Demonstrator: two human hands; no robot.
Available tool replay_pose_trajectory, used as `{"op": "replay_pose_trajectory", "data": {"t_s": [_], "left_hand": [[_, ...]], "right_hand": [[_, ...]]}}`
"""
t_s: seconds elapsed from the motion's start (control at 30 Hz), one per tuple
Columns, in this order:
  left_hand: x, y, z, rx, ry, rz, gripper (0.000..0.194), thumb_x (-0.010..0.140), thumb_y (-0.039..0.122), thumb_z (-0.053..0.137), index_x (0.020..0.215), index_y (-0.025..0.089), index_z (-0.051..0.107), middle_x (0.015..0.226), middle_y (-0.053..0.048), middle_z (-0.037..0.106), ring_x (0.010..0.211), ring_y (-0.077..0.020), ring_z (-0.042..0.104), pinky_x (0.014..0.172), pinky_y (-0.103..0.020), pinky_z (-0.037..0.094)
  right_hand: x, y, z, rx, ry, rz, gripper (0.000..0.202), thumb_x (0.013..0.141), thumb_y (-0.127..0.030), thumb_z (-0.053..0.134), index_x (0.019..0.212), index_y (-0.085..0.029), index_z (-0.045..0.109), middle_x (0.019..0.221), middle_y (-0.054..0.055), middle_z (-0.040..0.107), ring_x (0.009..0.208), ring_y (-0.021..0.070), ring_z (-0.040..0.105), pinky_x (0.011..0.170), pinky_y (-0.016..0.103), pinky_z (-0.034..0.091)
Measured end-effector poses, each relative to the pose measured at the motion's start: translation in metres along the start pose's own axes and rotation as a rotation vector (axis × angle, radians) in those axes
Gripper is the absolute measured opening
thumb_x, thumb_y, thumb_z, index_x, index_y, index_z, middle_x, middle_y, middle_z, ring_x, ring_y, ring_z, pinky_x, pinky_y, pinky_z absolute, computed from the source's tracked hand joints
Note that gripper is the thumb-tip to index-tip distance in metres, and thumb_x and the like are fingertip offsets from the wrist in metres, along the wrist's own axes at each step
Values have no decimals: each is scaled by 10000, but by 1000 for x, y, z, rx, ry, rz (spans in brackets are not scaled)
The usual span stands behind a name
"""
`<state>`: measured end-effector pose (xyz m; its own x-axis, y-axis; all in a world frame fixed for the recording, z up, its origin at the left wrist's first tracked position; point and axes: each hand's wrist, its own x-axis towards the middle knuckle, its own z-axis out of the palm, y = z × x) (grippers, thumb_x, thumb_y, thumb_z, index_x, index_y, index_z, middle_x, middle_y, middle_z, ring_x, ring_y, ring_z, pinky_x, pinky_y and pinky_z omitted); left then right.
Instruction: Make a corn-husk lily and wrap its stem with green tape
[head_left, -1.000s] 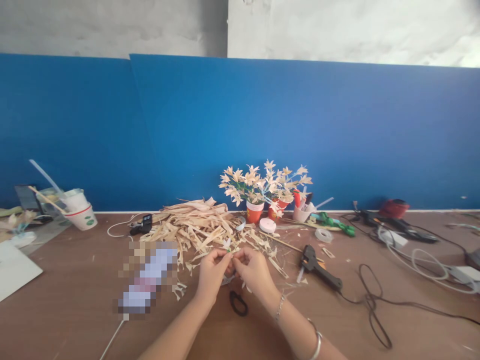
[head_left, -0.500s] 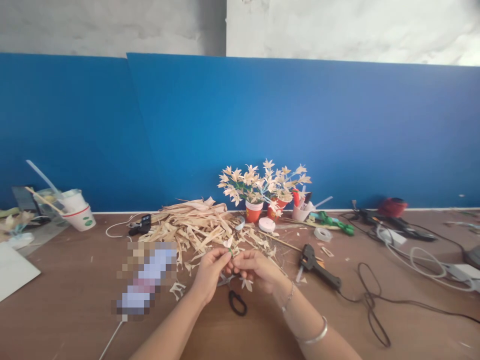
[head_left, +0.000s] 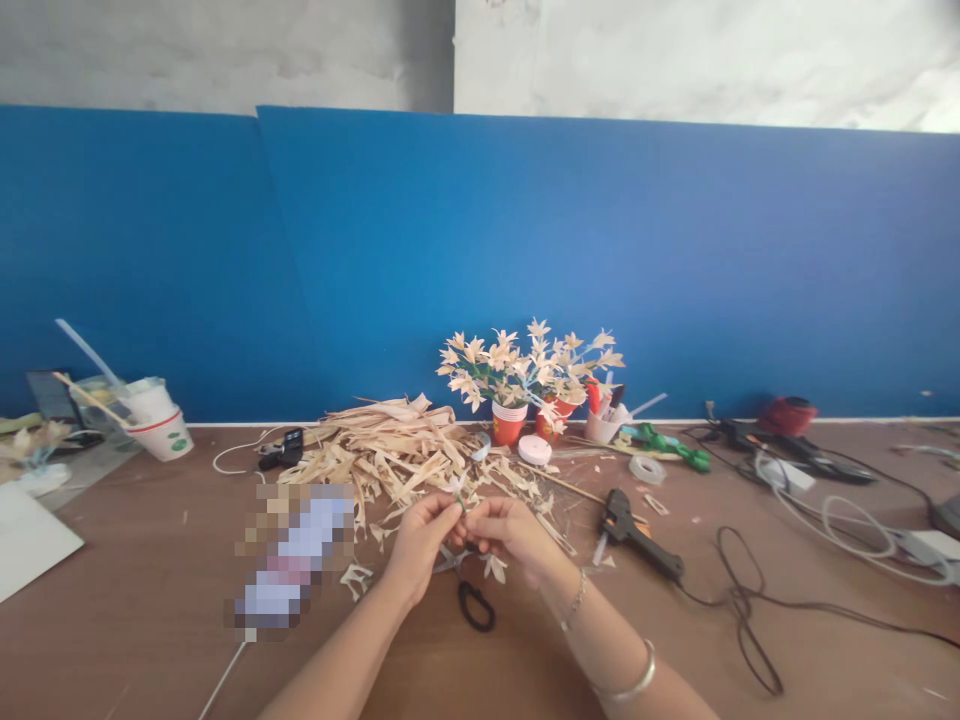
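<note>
Pinched between the fingertips of both hands is a small pale flower [head_left: 457, 486] with a bit of green at its base. My left hand [head_left: 424, 533] is closed on it from the left. My right hand [head_left: 510, 532] meets it from the right, thumb and forefinger pressed together at the green part. Beneath the hands lies a pair of scissors [head_left: 475, 607] with a black handle, partly covered by the fingers. A loose cut flower [head_left: 494, 568] rests on the table beside the right hand. Just beyond the hands spreads a heap of dried husks [head_left: 390, 440].
Two red cups [head_left: 508, 428] of husk flowers stand at the back. To the right lie a glue gun [head_left: 637, 535] with its looping cord, a tape roll [head_left: 646, 469] and white cables. A blurred-out object [head_left: 296, 560] and a white cup [head_left: 161, 438] are at left.
Both hands stay almost in place, still pinching the small flower. The flower's head has turned slightly between the fingertips, and the right fingers have shifted a little.
</note>
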<state>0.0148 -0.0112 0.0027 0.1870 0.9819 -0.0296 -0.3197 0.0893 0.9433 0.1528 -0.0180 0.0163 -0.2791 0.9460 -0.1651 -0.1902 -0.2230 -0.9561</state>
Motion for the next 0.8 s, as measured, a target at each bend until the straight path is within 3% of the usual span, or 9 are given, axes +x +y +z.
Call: {"op": "replay_pose_trajectory", "data": {"t_s": [0.17,0.33,0.53,0.8], "left_hand": [[0,-4,1,120,98,28,211,650,340,652,657,138,591,458,33,540,411,-77,463,423,-182,362],[-1,-3,1,244,175,-21,223,656,340,629,724,128,626,371,56,480,270,-52,323,289,-167,165],[-1,0,1,48,105,-6,130,626,241,662,661,125,614,525,12,596,498,-83,515,509,-183,402],[1,-5,1,77,87,-20,153,665,274,634,696,125,618,517,26,570,479,-78,478,496,-190,374]], "right_hand": [[1,1,4,-87,92,-22,175,556,-275,693,540,-131,596,478,-16,565,429,63,445,431,190,288],[2,4,4,-123,141,-30,155,558,-266,666,523,-147,573,445,-34,537,392,61,425,414,198,293],[2,3,4,-129,133,-29,133,553,-250,659,546,-142,581,473,-27,556,426,69,452,425,191,319],[3,5,5,-215,175,-81,118,589,-224,625,541,-143,554,441,-44,527,409,63,440,424,179,329]]}}
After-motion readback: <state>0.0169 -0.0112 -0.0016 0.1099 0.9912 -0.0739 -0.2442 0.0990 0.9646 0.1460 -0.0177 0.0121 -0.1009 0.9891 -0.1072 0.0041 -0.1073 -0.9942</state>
